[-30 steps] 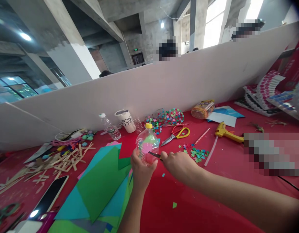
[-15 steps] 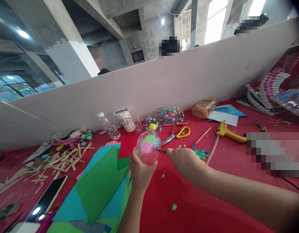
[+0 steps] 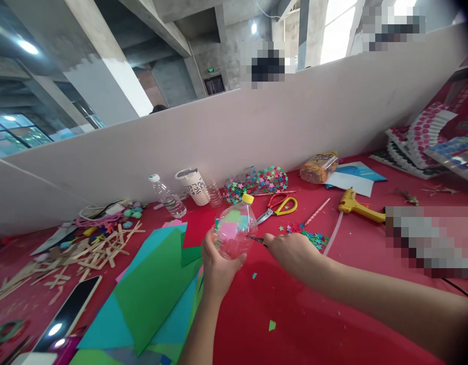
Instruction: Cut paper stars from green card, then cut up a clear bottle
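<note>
My left hand is wrapped around the lower part of a clear plastic bottle with a yellow cap. The bottle leans to the right, and pink, green and blue pieces of paper show inside it. In my closed right hand is a slim, dark-bladed craft knife, most of its handle hidden by the fingers. The blade's tip meets the bottle's right side; whether it has gone through the plastic I cannot tell.
Scissors, star sequins and a yellow glue gun lie beyond my right hand. Coloured sheets, wooden sticks and a phone are on the left. A water bottle and a cup stand by the white partition.
The bottle has tipped further to the right, its cap shifting right. The knife and right hand have moved slightly right, and the blade still touches the bottle's side.
</note>
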Tool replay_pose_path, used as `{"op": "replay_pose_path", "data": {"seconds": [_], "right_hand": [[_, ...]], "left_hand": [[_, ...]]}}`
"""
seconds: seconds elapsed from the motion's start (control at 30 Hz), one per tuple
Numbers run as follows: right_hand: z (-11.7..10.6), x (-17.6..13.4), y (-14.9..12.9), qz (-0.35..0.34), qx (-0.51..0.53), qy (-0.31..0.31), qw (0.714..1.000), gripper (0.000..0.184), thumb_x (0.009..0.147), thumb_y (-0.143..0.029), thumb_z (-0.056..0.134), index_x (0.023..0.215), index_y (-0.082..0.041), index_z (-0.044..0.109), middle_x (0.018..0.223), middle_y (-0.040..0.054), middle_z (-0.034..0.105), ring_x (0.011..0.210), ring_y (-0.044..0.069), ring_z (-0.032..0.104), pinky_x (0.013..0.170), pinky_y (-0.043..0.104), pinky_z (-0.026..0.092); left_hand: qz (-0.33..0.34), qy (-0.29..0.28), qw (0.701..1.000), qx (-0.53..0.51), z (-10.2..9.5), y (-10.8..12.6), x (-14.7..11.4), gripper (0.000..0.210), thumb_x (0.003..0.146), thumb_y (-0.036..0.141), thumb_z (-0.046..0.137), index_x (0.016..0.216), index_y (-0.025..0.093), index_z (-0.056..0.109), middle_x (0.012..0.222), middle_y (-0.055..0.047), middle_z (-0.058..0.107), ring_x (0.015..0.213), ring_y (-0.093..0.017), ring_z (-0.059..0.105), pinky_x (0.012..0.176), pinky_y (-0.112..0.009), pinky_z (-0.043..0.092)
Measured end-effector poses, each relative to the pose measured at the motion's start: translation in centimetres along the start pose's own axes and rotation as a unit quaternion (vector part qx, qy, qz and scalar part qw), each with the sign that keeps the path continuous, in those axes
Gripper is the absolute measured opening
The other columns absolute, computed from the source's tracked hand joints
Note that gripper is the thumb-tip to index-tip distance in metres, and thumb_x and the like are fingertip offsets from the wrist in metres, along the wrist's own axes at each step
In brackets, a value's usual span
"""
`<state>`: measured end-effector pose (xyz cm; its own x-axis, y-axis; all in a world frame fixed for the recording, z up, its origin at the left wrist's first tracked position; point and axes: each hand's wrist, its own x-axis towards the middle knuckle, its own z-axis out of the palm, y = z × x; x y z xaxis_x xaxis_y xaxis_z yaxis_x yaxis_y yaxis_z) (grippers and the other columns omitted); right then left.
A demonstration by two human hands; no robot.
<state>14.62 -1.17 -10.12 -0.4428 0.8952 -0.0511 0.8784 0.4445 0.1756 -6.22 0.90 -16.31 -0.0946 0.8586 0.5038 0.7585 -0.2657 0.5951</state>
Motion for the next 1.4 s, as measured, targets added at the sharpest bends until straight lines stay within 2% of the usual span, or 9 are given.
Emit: {"op": "replay_pose_path", "data": {"seconds": [0.17, 0.3, 0.43, 0.53, 0.6, 0.73, 0.83, 1.03, 1.4], "right_hand": [[-1.0, -0.6, -0.5, 0.008, 0.007, -0.010, 1.000, 0.029, 0.077, 0.001, 0.060, 0.103, -0.012, 0.061, 0.072, 0.0074, 0.067, 0.060, 0.022, 0.072, 0.046, 0.024, 0.052], [-1.8, -0.7, -1.1, 0.005, 0.012, -0.019, 1.000, 0.032, 0.074, 0.004, 0.060, 0.101, -0.013, 0.063, 0.079, 0.0091, 0.068, 0.065, 0.022, 0.072, 0.048, 0.024, 0.052], [-0.4, -1.5, 0.0, 0.027, 0.018, -0.045, 0.998, 0.038, 0.073, 0.003, 0.062, 0.107, -0.013, 0.062, 0.083, 0.0123, 0.071, 0.065, 0.023, 0.072, 0.051, 0.027, 0.053], [1.4, -2.4, 1.3, 0.052, 0.023, -0.066, 0.996, 0.035, 0.076, 0.000, 0.062, 0.109, -0.011, 0.061, 0.076, 0.0132, 0.072, 0.065, 0.026, 0.073, 0.050, 0.028, 0.052], [2.0, -2.8, 1.9, 0.067, 0.027, -0.065, 0.995, 0.034, 0.078, 0.001, 0.058, 0.110, -0.010, 0.060, 0.071, 0.0119, 0.072, 0.062, 0.027, 0.072, 0.046, 0.027, 0.049], [0.6, -2.6, 2.4, 0.084, 0.043, -0.013, 0.995, 0.015, 0.093, -0.014, 0.047, 0.103, -0.012, 0.059, 0.065, 0.0090, 0.070, 0.056, 0.026, 0.071, 0.040, 0.024, 0.038], [-0.7, -2.3, 2.0, 0.039, 0.066, 0.041, 0.996, 0.022, 0.099, -0.031, 0.039, 0.097, -0.018, 0.057, 0.072, 0.0060, 0.071, 0.057, 0.021, 0.069, 0.041, 0.024, 0.028], [-0.3, -1.8, 0.3, -0.038, 0.076, 0.099, 0.991, 0.015, 0.098, -0.028, 0.044, 0.093, -0.019, 0.056, 0.073, 0.0022, 0.068, 0.052, 0.016, 0.063, 0.040, 0.028, 0.013], [-1.3, -1.5, 0.0, -0.009, 0.047, 0.111, 0.993, 0.013, 0.097, -0.020, 0.043, 0.095, -0.015, 0.054, 0.069, 0.0053, 0.063, 0.052, 0.019, 0.064, 0.037, 0.023, 0.022]], "left_hand": [[-0.030, -0.036, 0.999, -0.021, -0.1, 1.9, -1.1, 0.086, 0.064, 0.042, 0.074, 0.134, 0.015, 0.032, 0.124, -0.019, 0.049, 0.117, -0.034, 0.050, 0.096, -0.050, 0.044], [-0.059, -0.027, 0.997, -0.030, 0.0, 2.6, -1.7, 0.080, 0.065, 0.033, 0.072, 0.132, 0.016, 0.033, 0.126, -0.018, 0.048, 0.121, -0.034, 0.047, 0.099, -0.051, 0.042], [-0.088, -0.018, 0.993, -0.072, -0.4, 1.3, -0.9, 0.089, 0.059, 0.036, 0.078, 0.133, 0.019, 0.031, 0.126, -0.016, 0.047, 0.119, -0.033, 0.049, 0.100, -0.052, 0.040], [-0.157, -0.028, 0.972, -0.172, -0.7, 0.7, -0.7, 0.074, 0.068, 0.036, 0.070, 0.129, 0.021, 0.030, 0.123, -0.014, 0.049, 0.116, -0.029, 0.052, 0.096, -0.049, 0.045], [-0.149, -0.044, 0.971, -0.183, -0.5, 0.9, -1.0, 0.080, 0.064, 0.031, 0.073, 0.130, 0.023, 0.029, 0.131, -0.014, 0.045, 0.125, -0.029, 0.045, 0.104, -0.048, 0.037], [-0.133, -0.101, 0.941, -0.295, -0.2, 1.2, -1.4, 0.081, 0.065, 0.028, 0.074, 0.131, 0.026, 0.029, 0.138, -0.013, 0.042, 0.131, -0.028, 0.041, 0.107, -0.047, 0.035], [-0.146, -0.130, 0.913, -0.358, -0.5, 0.4, -1.2, 0.075, 0.066, 0.030, 0.076, 0.129, 0.028, 0.035, 0.142, -0.011, 0.041, 0.136, -0.027, 0.035, 0.110, -0.045, 0.030], [-0.201, -0.164, 0.870, -0.419, -1.4, -0.2, -0.8, 0.073, 0.067, 0.030, 0.075, 0.132, 0.029, 0.041, 0.141, -0.009, 0.045, 0.136, -0.031, 0.034, 0.110, -0.045, 0.032], [-0.189, -0.212, 0.851, -0.443, -1.8, 0.3, -0.9, 0.067, 0.079, 0.029, 0.061, 0.139, 0.027, 0.031, 0.145, -0.010, 0.043, 0.134, -0.027, 0.040, 0.108, -0.044, 0.035]]}}
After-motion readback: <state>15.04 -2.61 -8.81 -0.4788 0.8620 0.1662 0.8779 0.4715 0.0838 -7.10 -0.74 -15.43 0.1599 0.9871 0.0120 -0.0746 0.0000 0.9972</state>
